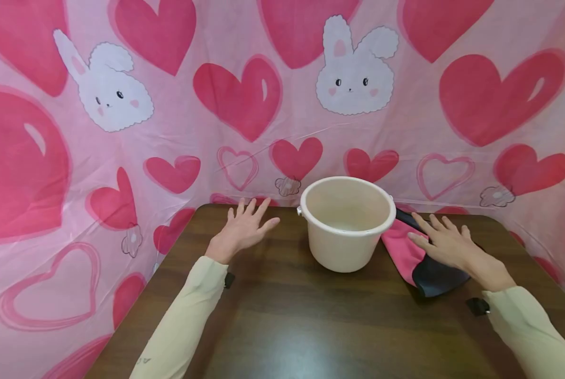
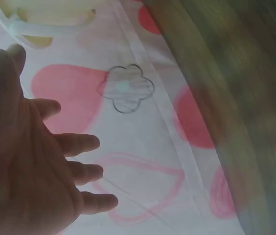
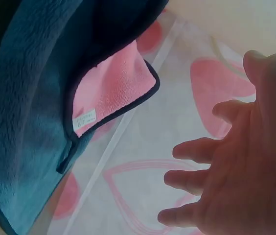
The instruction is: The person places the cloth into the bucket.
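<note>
A cream plastic bucket [image 1: 346,247] stands upright toward the back of the table. My left hand [image 1: 244,231] is spread to the left of it, palm down, holding nothing. On the bucket's right lies a crumpled cloth, pink on one side and dark blue-grey on the other [image 1: 438,276]. Above this cloth my right hand [image 1: 450,246] stretches out with fingers apart and grips nothing. In the right wrist view the cloth [image 3: 25,117] shows a dark edging, a hanging loop and a small white label. Part of the bucket [image 2: 55,14] appears at the top of the left wrist view.
A dark brown wooden table [image 1: 282,321] with rounded back corners carries the bucket and cloth. Close behind and to its left hangs a pink curtain [image 1: 301,121] printed with hearts and white rabbits. A black wrist camera [image 1: 478,306] sits below the right sleeve.
</note>
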`<state>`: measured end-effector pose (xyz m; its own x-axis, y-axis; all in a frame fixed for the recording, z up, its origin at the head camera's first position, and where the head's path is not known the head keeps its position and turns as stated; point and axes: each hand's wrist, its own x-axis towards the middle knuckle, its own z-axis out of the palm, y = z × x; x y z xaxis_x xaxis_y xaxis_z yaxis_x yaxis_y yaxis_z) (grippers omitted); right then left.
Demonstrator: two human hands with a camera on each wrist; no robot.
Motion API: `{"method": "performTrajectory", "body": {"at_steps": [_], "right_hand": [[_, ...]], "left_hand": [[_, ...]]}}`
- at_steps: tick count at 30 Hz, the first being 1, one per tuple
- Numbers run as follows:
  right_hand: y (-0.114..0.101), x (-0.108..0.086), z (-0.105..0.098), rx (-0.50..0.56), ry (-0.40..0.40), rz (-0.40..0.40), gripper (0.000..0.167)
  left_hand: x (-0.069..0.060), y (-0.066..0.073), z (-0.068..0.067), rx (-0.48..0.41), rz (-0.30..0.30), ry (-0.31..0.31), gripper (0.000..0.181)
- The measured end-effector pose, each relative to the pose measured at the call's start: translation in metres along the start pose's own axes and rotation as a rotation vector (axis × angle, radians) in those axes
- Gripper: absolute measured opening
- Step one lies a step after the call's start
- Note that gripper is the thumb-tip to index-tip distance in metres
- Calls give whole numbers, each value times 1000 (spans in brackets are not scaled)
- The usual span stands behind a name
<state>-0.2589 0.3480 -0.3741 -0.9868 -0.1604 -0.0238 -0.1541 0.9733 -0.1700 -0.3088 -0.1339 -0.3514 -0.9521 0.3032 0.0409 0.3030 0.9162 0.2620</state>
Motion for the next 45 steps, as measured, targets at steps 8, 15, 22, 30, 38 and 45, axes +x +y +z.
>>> {"method": "performTrajectory", "body": {"at_steps": [8, 15, 22, 30, 38, 45], "right_hand": [[0, 0, 4, 94, -9, -2, 86], [-4, 0, 4, 194, -19, -28, 86], [-10, 3, 10, 219, -25, -19, 95], [-20, 9, 22, 161, -15, -31, 92], [-19, 6, 31, 124, -44, -10, 93], [-20, 5, 34, 75, -114, -12, 88]], "left_hand": [[1, 19, 9, -75, 34, 29, 78], [0, 29, 15, -154, 58, 52, 77], [0, 45, 18, -246, 115, 107, 77], [1, 61, 28, -415, 120, 207, 70], [7, 76, 36, -514, 99, 337, 67], [10, 90, 42, -602, 74, 410, 62]]}}
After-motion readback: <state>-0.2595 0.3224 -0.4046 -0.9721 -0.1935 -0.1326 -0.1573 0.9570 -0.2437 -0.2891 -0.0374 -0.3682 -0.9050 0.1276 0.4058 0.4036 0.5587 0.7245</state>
